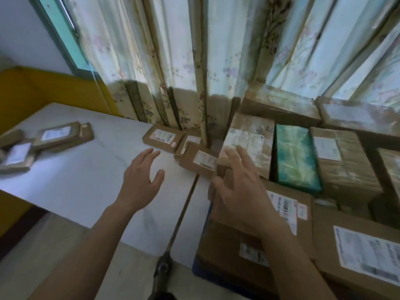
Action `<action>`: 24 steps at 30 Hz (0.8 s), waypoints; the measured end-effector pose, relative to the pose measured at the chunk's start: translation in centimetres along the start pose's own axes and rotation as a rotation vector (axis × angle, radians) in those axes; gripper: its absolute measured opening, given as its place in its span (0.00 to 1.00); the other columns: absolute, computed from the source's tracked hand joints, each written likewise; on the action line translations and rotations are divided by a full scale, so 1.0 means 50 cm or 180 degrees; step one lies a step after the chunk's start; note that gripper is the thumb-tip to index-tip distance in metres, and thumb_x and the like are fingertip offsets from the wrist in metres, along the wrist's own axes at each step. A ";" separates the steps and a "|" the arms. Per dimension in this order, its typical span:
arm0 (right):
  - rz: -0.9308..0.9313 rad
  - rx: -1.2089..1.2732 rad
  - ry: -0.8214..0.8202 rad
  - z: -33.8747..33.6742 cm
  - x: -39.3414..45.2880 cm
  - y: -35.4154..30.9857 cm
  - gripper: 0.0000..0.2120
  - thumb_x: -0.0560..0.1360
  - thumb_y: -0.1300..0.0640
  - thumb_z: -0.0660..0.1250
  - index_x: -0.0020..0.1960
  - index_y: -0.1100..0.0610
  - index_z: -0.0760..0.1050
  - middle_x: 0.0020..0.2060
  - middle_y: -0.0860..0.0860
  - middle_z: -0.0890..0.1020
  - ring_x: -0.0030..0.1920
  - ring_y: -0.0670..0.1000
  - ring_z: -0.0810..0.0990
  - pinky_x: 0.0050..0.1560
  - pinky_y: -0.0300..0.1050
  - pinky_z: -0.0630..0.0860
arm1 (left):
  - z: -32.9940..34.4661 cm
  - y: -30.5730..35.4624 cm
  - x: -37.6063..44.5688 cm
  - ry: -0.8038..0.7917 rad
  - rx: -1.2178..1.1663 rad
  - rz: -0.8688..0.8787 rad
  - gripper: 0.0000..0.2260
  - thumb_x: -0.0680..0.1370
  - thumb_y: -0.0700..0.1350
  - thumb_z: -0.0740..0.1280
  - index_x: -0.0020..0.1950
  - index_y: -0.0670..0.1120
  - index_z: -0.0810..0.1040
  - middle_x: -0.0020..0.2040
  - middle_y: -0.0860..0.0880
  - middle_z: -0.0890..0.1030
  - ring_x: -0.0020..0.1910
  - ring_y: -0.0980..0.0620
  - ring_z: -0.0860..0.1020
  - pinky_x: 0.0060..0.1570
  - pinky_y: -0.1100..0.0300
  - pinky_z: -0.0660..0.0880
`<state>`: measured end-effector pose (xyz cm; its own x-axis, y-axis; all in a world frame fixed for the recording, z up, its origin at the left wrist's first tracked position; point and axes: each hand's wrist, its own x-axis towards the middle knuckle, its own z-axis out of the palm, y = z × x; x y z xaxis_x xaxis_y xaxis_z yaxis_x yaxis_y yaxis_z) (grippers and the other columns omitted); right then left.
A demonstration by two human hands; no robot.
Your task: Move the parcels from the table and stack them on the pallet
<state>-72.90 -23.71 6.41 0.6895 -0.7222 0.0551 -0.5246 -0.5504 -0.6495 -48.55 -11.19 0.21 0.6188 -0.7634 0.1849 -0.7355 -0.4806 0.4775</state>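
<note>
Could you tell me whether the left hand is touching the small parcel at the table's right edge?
Apart. The head view shows bare white table between the left hand and the small parcel.

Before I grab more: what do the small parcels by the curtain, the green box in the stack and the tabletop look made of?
Small parcels: brown matte cardboard, white paper labels. Green box: likely card under glossy film; it glints, but blur leaves it open. Tabletop: smooth white, faint grey veins, perhaps marble or laminate.

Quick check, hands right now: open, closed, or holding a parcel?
Left hand: open, fingers spread above the table, holding nothing.
Right hand: open, fingers spread over the stacked parcels, gripping nothing that shows.
</note>
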 end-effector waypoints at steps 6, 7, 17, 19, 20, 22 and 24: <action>0.0430 0.0168 -0.0258 0.157 0.145 -0.122 0.35 0.83 0.47 0.63 0.83 0.46 0.49 0.82 0.41 0.45 0.82 0.44 0.44 0.79 0.45 0.49 | 0.046 -0.200 0.186 -0.0751 0.0234 -0.0007 0.27 0.81 0.50 0.66 0.79 0.48 0.66 0.80 0.46 0.64 0.79 0.45 0.62 0.73 0.39 0.65; 0.0518 0.0219 -0.0292 0.184 0.174 -0.130 0.35 0.82 0.47 0.63 0.83 0.46 0.49 0.83 0.41 0.45 0.82 0.44 0.43 0.80 0.46 0.49 | 0.062 -0.218 0.215 -0.0924 0.0291 0.0011 0.27 0.81 0.51 0.65 0.80 0.49 0.64 0.81 0.47 0.62 0.80 0.46 0.60 0.74 0.38 0.63; 0.2379 0.0675 -0.0069 0.367 0.357 -0.005 0.34 0.80 0.56 0.68 0.81 0.50 0.58 0.80 0.50 0.60 0.79 0.55 0.61 0.78 0.58 0.64 | 0.264 -0.212 0.371 -0.1876 -0.0982 -0.0233 0.25 0.82 0.47 0.66 0.78 0.45 0.65 0.74 0.43 0.72 0.73 0.43 0.71 0.69 0.52 0.68; 0.2516 0.0685 0.0026 0.373 0.371 0.019 0.32 0.80 0.55 0.67 0.81 0.52 0.59 0.79 0.52 0.62 0.78 0.55 0.63 0.78 0.56 0.64 | 0.292 -0.185 0.385 -0.2025 -0.1506 -0.0453 0.27 0.82 0.46 0.66 0.79 0.46 0.62 0.74 0.44 0.73 0.72 0.43 0.72 0.68 0.54 0.68; 0.2560 0.0671 0.0078 0.377 0.372 0.029 0.32 0.80 0.54 0.68 0.81 0.53 0.60 0.79 0.52 0.63 0.78 0.55 0.64 0.78 0.54 0.64 | 0.307 -0.177 0.388 -0.2136 -0.1667 -0.0615 0.29 0.82 0.47 0.66 0.80 0.49 0.59 0.75 0.45 0.73 0.71 0.43 0.73 0.69 0.51 0.69; 0.2636 0.0594 0.0148 0.385 0.367 0.047 0.32 0.80 0.53 0.68 0.81 0.53 0.60 0.79 0.52 0.63 0.78 0.54 0.65 0.77 0.53 0.64 | 0.342 -0.173 0.390 -0.2254 -0.1829 -0.0984 0.32 0.81 0.48 0.67 0.81 0.52 0.54 0.74 0.46 0.74 0.70 0.41 0.75 0.69 0.47 0.71; 0.2703 0.0496 0.0104 0.395 0.358 0.058 0.33 0.80 0.54 0.68 0.81 0.53 0.60 0.79 0.53 0.63 0.78 0.55 0.64 0.78 0.53 0.63 | 0.371 -0.178 0.390 -0.2186 -0.1943 -0.1247 0.33 0.81 0.47 0.68 0.81 0.54 0.55 0.72 0.45 0.76 0.68 0.41 0.77 0.69 0.43 0.73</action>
<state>-52.23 -29.99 -9.47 0.0790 -0.8760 -0.4758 -0.7796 0.2432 -0.5771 -35.03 -29.82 -16.37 0.3521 -0.7750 -0.5248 -0.1267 -0.5950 0.7937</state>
